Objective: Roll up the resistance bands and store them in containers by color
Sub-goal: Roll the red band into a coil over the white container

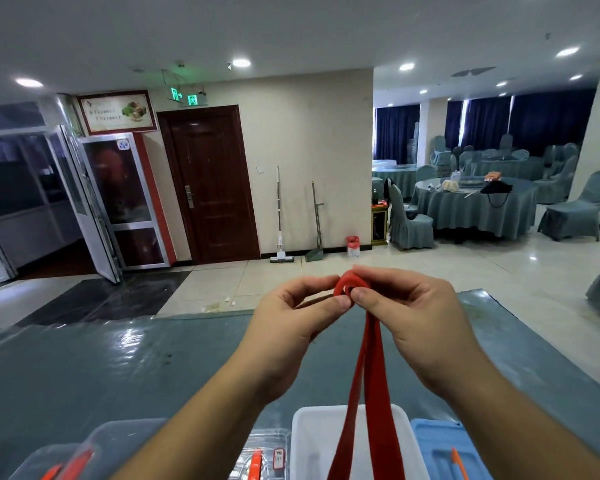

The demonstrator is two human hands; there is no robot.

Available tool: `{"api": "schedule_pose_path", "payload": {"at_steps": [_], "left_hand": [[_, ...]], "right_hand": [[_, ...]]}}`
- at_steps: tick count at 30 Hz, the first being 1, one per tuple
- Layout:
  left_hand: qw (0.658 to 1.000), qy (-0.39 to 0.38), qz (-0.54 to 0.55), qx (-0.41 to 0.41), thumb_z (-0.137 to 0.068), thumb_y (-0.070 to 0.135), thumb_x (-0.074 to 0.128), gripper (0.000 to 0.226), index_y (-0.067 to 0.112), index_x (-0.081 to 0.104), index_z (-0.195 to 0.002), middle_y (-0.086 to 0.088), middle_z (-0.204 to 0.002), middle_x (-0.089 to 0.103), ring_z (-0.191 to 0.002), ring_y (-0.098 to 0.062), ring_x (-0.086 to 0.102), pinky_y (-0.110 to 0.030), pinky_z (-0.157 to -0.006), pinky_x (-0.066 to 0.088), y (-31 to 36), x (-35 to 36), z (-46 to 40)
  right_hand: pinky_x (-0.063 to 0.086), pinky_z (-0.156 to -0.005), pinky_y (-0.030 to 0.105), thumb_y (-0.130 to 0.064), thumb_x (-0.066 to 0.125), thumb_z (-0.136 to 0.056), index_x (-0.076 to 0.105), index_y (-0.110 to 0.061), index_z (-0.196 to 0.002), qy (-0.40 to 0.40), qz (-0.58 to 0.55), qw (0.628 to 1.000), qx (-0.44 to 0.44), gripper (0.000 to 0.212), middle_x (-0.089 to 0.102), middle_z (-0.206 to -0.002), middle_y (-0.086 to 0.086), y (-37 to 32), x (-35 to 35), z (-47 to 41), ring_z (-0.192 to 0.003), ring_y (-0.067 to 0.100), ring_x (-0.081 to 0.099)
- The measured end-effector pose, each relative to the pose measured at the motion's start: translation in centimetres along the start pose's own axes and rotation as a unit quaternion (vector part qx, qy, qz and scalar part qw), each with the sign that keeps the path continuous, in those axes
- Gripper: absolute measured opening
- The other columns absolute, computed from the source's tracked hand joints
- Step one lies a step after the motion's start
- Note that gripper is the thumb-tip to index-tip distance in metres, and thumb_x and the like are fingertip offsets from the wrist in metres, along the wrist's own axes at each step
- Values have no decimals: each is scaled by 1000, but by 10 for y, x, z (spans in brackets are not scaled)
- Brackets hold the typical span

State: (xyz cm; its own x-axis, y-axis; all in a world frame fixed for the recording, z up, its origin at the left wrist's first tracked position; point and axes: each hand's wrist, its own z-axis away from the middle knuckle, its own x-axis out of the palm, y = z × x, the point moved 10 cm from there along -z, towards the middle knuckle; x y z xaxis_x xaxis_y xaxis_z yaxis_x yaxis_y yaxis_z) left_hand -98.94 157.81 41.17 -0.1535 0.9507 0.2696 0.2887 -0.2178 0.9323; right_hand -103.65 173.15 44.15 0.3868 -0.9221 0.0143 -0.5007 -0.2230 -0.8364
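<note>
A red resistance band [368, 386] is held up in front of me above the table. Its top end is wound into a small coil [347, 287] pinched between the fingertips of my left hand [291, 320] and my right hand [409, 317]. The two loose strands hang straight down from the coil into a white container [309, 441] at the bottom centre. A clear lidded container [118, 445] with orange latches sits to its left, partly hidden by my left forearm. A blue container [437, 445] stands on the white one's right side.
The containers stand on a table with a glossy blue-grey cover [118, 368]. Beyond its far edge lie a tiled floor, a brown door [212, 188], a mop and dustpan against the wall, and round tables with covered chairs [475, 202] at the right.
</note>
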Motion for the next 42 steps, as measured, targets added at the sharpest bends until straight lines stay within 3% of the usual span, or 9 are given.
{"api": "schedule_pose_path", "payload": {"at_steps": [3,9,13,18,25,29,35,39,42], "left_hand": [[994,-18,-108,3,-65,34,90,47,14,78,-105,-14,-102,79,-96,-22,76,-25,-82,56,14,-4,-1],[972,-86,-221,1,-86,5,81,37,11,70,-122,-15,-100,80,-94,-26,79,-25,-84,60,33,6,1],[992,-39,-119,16,-88,1,73,33,4,68,-121,-22,-105,78,-98,-30,77,-27,-85,60,35,3,2],[998,-20,-54,11,-80,11,80,45,6,70,-123,-19,-117,75,-109,-30,74,-33,-93,60,24,0,2],[950,-106,-291,40,-83,27,80,35,14,78,-114,-7,-103,80,-97,-18,76,-26,-86,59,53,6,1],[973,-54,-213,72,-85,30,71,38,8,76,-115,-10,-105,80,-101,-21,76,-29,-91,59,59,4,2],[994,-50,-88,27,-84,20,70,41,0,70,-121,-20,-113,77,-111,-32,73,-36,-100,58,40,5,3],[960,-94,-261,26,-77,28,80,41,12,76,-115,-12,-104,79,-97,-23,77,-30,-84,61,50,2,0],[940,-92,-324,47,-79,36,80,36,19,77,-111,-6,-98,81,-93,-18,77,-30,-86,61,61,-1,-2]], "right_hand": [[57,-94,20,-12,80,-88,80,-28,-112,-77,83,994,-3,29,81,-102,-12,-6,2,-1,-101,6,76],[62,-87,26,-8,86,-81,72,-34,-96,-119,70,990,9,32,81,-97,-1,-6,8,-5,-93,15,78],[58,-88,19,-25,84,-78,80,-29,-108,-91,-2,995,-31,31,81,-102,-3,-11,7,-3,-99,14,77],[57,-97,24,-23,81,-80,77,-24,-121,-73,-9,997,-34,41,80,-113,-7,-4,7,0,-111,13,74],[61,-92,30,-11,85,-80,76,-30,-115,-183,23,983,-3,41,81,-107,1,-9,26,-1,-101,20,78],[61,-91,30,-21,87,-73,76,-24,-109,-90,-34,995,-19,37,81,-104,4,-12,12,-8,-100,21,78],[59,-93,27,-23,83,-74,81,-20,-111,-82,-17,996,-33,37,81,-105,-1,-17,6,-10,-102,18,77],[61,-89,27,-9,84,-82,82,-24,-109,-154,67,986,-24,31,82,-101,-5,-20,14,-10,-98,14,78],[60,-91,28,-12,86,-79,81,-22,-110,-153,40,987,-20,33,82,-103,-3,-21,17,-9,-99,16,78]]}}
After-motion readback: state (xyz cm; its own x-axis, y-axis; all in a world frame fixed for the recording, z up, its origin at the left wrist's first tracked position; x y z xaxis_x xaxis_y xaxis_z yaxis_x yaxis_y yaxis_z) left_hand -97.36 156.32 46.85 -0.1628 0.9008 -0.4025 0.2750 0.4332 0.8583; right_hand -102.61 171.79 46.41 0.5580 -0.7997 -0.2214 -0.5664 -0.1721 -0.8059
